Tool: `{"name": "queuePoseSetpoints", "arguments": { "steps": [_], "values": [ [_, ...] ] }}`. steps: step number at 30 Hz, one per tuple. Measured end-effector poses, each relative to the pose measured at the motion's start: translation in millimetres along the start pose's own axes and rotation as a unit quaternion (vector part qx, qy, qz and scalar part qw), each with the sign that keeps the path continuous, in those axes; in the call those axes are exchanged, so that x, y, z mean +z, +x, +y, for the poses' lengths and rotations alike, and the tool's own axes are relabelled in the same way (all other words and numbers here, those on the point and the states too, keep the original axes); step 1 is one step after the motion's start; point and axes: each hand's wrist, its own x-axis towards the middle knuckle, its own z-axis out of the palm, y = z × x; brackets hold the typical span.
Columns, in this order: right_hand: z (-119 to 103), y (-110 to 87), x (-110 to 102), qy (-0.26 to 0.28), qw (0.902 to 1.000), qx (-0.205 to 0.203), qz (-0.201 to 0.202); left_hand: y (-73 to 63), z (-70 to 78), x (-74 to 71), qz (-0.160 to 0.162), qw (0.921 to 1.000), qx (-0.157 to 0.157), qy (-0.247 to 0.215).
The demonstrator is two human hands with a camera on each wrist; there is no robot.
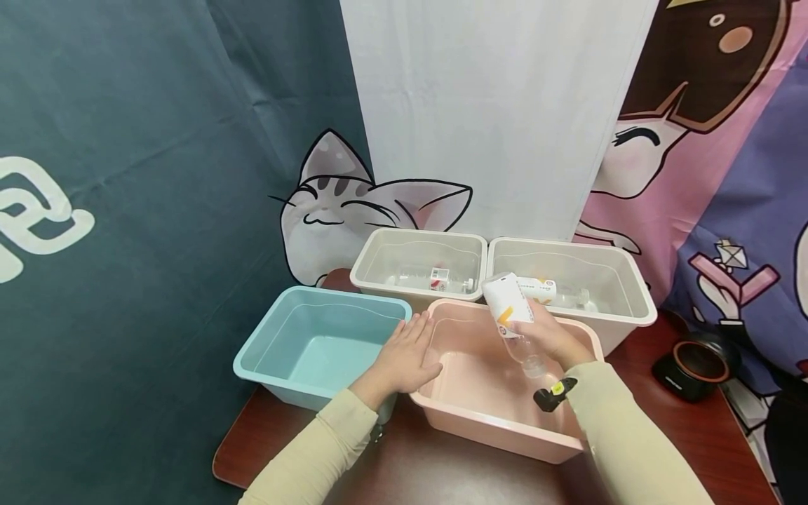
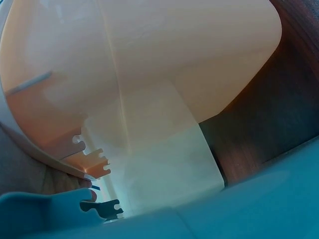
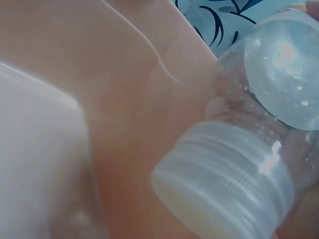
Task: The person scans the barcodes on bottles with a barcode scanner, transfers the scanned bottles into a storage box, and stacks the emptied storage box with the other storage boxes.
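Note:
My right hand (image 1: 548, 331) grips a clear plastic bottle (image 1: 507, 300) with a white and yellow label, over the pink bin (image 1: 499, 428). The bottle is tilted, its capped end pointing down into the bin. Close up in the right wrist view, the bottle's whitish cap (image 3: 224, 181) hangs near the pink wall. My left hand (image 1: 404, 358) lies with fairly straight fingers at the pink bin's left rim, beside the light blue bin (image 1: 287, 391). Whether it presses on the rim is hard to tell. In the left wrist view the hand is out of sight.
Behind stand two off-white bins. The left one (image 1: 372, 251) holds a clear bottle (image 1: 413, 278) with a red and white label; the right one (image 1: 621, 280) holds a white-labelled bottle (image 1: 571, 294). A black round object (image 1: 697, 365) sits on the brown table (image 1: 416, 470) at right.

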Motion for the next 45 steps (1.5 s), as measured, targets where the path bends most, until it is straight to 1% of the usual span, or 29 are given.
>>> {"name": "queuePoseSetpoints", "arguments": {
  "steps": [3, 5, 6, 7, 10, 14, 16, 19, 21, 23, 25, 31, 35, 41, 45],
  "values": [
    [0.5, 3.0, 1.1, -0.001, 0.9995, -0.025, 0.017, -0.1, 0.0, 0.6, 0.001, 1.0000, 0.000, 0.001],
    [-0.1, 4.1, 1.7, -0.010, 0.9991, -0.031, 0.026, -0.3, 0.1, 0.5, -0.002, 1.0000, -0.001, 0.001],
    [-0.4, 4.3, 1.6, -0.017, 0.9991, -0.028, 0.028, -0.4, 0.1, 0.4, -0.002, 1.0000, -0.001, 0.001],
    [-0.8, 4.3, 1.4, -0.023, 0.9991, -0.020, 0.031, -0.4, 0.2, 0.3, -0.003, 1.0000, -0.001, 0.002],
    [-3.0, 2.6, 1.3, -0.040, 0.9985, 0.020, 0.031, -0.7, 0.5, -0.7, 0.000, 1.0000, 0.000, 0.003],
    [-4.8, -0.3, 1.5, -0.039, 0.9969, 0.063, 0.029, -0.9, 1.2, -1.9, 0.003, 1.0000, 0.000, 0.004],
    [-5.3, -0.4, 1.2, -0.042, 0.9963, 0.062, 0.044, -0.9, 1.4, -1.8, 0.003, 1.0000, 0.000, 0.001],
    [-5.9, -0.2, -0.5, -0.028, 0.9957, 0.049, 0.073, -0.7, 1.3, -0.6, 0.004, 1.0000, 0.001, 0.000],
    [-6.5, -0.4, -2.1, -0.017, 0.9955, 0.033, 0.087, -0.6, 1.3, -0.2, 0.007, 1.0000, 0.001, -0.002],
    [-6.8, -1.3, -3.7, 0.007, 0.9957, 0.024, 0.089, -0.6, 1.3, -0.3, 0.008, 1.0000, 0.001, -0.001],
    [-6.7, -2.4, -4.9, 0.024, 0.9956, 0.027, 0.086, -0.5, 1.3, -0.6, 0.007, 1.0000, 0.001, 0.000],
    [-9.6, -1.3, -4.7, 0.037, 0.9938, 0.054, 0.090, 0.0, 0.6, -0.8, 0.007, 1.0000, 0.003, 0.001],
    [-10.4, 2.4, -1.7, 0.036, 0.9931, 0.046, 0.102, -1.1, 0.9, -2.3, 0.009, 1.0000, 0.004, -0.002],
    [-8.8, -0.1, -0.9, 0.022, 0.9942, 0.038, 0.098, -2.6, 1.5, -3.2, 0.012, 0.9999, 0.004, -0.009],
    [-10.0, -3.4, -2.8, 0.045, 0.9918, 0.015, 0.118, -2.6, 1.2, -2.7, 0.012, 0.9998, 0.006, -0.011]
  ]
}}
